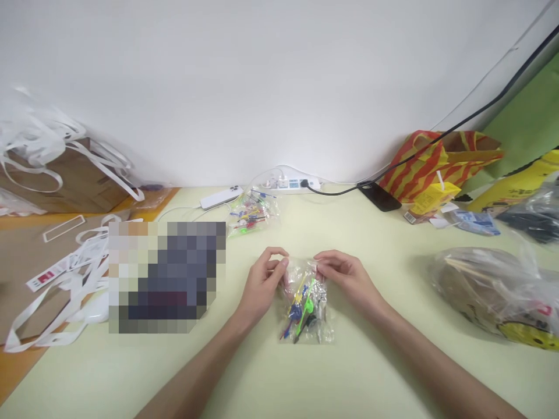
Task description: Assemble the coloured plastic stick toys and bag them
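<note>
A clear plastic bag (308,302) lies near the middle of the pale green table (244,372). Inside it are several thin plastic pieces in yellow, blue, green, red and black; their exact kind cannot be made out. My left hand (266,276) pinches the bag's upper left corner between thumb and forefinger. At the upper right corner, my right hand (343,270) grips the bag the same way. Farther back, a similar clear bag of colourful pieces (253,215) rests beside a white phone (221,198).
A power strip (292,184) with plugged-in cables sits against the wall. To its right are a black phone (379,196), a yellow drink carton (430,201) and a red-and-yellow striped bag (419,157). A bulky plastic-wrapped bundle (489,285) lies right; white straps (65,302) lie left, near a blurred-out object (174,273).
</note>
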A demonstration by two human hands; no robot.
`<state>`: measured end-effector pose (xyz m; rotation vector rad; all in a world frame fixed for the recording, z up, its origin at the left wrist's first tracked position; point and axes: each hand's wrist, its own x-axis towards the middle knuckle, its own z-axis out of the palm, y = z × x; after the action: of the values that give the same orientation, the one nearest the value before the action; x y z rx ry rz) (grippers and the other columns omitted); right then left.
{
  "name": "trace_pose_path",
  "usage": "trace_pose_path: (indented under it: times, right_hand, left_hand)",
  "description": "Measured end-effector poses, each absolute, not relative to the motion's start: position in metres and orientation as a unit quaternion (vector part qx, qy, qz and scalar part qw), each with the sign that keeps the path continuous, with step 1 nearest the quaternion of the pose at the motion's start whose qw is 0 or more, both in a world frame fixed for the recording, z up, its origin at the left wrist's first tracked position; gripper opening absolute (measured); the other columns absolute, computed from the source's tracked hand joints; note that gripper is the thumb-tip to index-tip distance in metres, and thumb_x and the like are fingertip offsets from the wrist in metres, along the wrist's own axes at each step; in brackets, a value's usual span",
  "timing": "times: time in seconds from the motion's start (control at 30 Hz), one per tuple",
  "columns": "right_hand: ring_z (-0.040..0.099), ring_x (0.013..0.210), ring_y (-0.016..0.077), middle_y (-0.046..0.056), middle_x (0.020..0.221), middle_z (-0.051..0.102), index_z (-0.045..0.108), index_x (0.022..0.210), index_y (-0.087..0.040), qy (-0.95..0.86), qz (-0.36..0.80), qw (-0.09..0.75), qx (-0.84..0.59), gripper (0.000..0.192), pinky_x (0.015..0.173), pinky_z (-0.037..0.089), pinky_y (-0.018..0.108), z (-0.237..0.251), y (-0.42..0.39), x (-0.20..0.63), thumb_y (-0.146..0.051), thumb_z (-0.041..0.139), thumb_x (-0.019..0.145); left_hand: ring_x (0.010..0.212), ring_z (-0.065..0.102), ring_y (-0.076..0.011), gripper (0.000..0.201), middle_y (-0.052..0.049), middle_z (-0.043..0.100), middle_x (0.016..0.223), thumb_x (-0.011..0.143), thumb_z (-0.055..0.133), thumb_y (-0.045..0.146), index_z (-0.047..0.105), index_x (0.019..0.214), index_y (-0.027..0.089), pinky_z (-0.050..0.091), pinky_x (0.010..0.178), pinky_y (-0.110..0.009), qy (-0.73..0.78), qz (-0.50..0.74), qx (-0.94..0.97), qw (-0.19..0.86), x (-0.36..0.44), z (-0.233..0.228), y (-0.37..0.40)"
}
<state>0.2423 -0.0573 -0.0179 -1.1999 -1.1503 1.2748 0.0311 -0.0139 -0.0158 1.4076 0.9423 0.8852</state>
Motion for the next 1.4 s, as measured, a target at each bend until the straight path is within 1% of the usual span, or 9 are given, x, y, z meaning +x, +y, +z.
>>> trace_pose_path:
  times: [0.13, 0.43, 0.67, 0.77, 0.87, 1.0, 1.13, 1.3, 1.4]
  right_hand:
    - [0.064, 0.078, 0.0206, 0.004, 0.078, 0.071, 0.074, 0.085, -0.022, -0.491, 0.501, 0.508, -0.500, 0.020, 0.077, 0.051, 0.036, -0.018, -0.059, 0.243, -0.041, 0.068, 0.085]
    - [0.064, 0.085, 0.0190, 0.003, 0.087, 0.070, 0.069, 0.080, -0.021, -0.466, 0.528, 0.536, -0.465, 0.011, 0.083, 0.048, 0.033, -0.026, -0.058, 0.246, -0.029, 0.064, 0.087]
    - [0.064, 0.084, 0.0205, 0.004, 0.084, 0.069, 0.065, 0.081, -0.019, -0.460, 0.550, 0.532, -0.451, 0.016, 0.082, 0.048, 0.034, -0.023, -0.060, 0.244, -0.032, 0.061, 0.089]
    - [0.063, 0.076, 0.0187, 0.001, 0.082, 0.068, 0.062, 0.100, -0.022, -0.475, 0.533, 0.502, -0.488, 0.022, 0.073, 0.048, 0.032, -0.022, -0.061, 0.242, -0.039, 0.069, 0.088]
    - [0.063, 0.075, 0.0180, 0.001, 0.082, 0.067, 0.062, 0.102, -0.021, -0.484, 0.527, 0.491, -0.498, 0.028, 0.070, 0.048, 0.031, -0.024, -0.062, 0.239, -0.038, 0.075, 0.084]
    - [0.063, 0.078, 0.0182, 0.002, 0.083, 0.067, 0.064, 0.095, -0.020, -0.502, 0.486, 0.502, -0.510, 0.022, 0.073, 0.049, 0.031, -0.024, -0.064, 0.236, -0.036, 0.074, 0.084]
    - [0.063, 0.079, 0.0180, 0.003, 0.086, 0.070, 0.065, 0.104, -0.020, -0.518, 0.497, 0.477, -0.507, 0.027, 0.072, 0.047, 0.031, -0.020, -0.065, 0.235, -0.037, 0.073, 0.085]
    - [0.051, 0.062, 0.0141, -0.001, 0.065, 0.058, 0.067, 0.076, -0.017, -0.527, 0.492, 0.436, -0.540, 0.030, 0.060, 0.039, 0.028, -0.021, -0.064, 0.234, -0.043, 0.062, 0.091]
    - [0.050, 0.061, 0.0140, -0.001, 0.063, 0.057, 0.067, 0.075, -0.017, -0.521, 0.468, 0.448, -0.556, 0.030, 0.059, 0.037, 0.028, -0.022, -0.064, 0.236, -0.043, 0.063, 0.090]
  left_hand:
    - [0.058, 0.060, -0.0130, 0.014, 0.004, 0.060, 0.064, 0.097, 0.054, 0.033, 0.061, 0.098, 0.020, 0.050, 0.059, -0.024, 0.377, 0.385, 0.622, 0.568, 0.027, -0.013, -0.012]
    - [0.090, 0.062, -0.0187, 0.028, -0.006, 0.066, 0.096, 0.099, 0.048, 0.031, 0.071, 0.091, 0.017, 0.047, 0.084, -0.030, 0.320, 0.364, 0.703, 0.520, 0.020, -0.007, -0.009]
    - [0.080, 0.064, -0.0177, 0.024, -0.005, 0.070, 0.083, 0.091, 0.066, 0.034, 0.071, 0.075, 0.016, 0.048, 0.075, -0.028, 0.396, 0.362, 0.707, 0.460, 0.028, -0.014, -0.011]
    - [0.073, 0.061, -0.0150, 0.033, -0.002, 0.065, 0.074, 0.084, 0.073, 0.033, 0.054, 0.063, 0.017, 0.048, 0.070, -0.026, 0.416, 0.387, 0.675, 0.472, 0.031, -0.017, -0.013]
    - [0.068, 0.058, -0.0120, 0.038, 0.002, 0.062, 0.072, 0.081, 0.078, 0.033, 0.043, 0.072, 0.019, 0.048, 0.066, -0.023, 0.422, 0.407, 0.631, 0.508, 0.031, -0.019, -0.013]
    - [0.057, 0.057, -0.0107, 0.032, 0.005, 0.062, 0.071, 0.084, 0.075, 0.038, 0.055, 0.102, 0.021, 0.045, 0.056, -0.022, 0.417, 0.342, 0.614, 0.577, 0.031, -0.019, -0.011]
    - [0.057, 0.055, -0.0103, 0.025, 0.001, 0.063, 0.067, 0.087, 0.071, 0.039, 0.067, 0.084, 0.015, 0.043, 0.056, -0.022, 0.423, 0.311, 0.648, 0.552, 0.031, -0.018, -0.012]
    - [0.058, 0.056, -0.0106, 0.023, 0.001, 0.063, 0.066, 0.085, 0.072, 0.037, 0.068, 0.078, 0.015, 0.043, 0.057, -0.022, 0.420, 0.329, 0.648, 0.543, 0.032, -0.018, -0.014]
    - [0.060, 0.058, -0.0120, 0.023, -0.001, 0.067, 0.067, 0.085, 0.072, 0.038, 0.072, 0.080, 0.015, 0.045, 0.058, -0.022, 0.425, 0.333, 0.643, 0.543, 0.031, -0.017, -0.013]
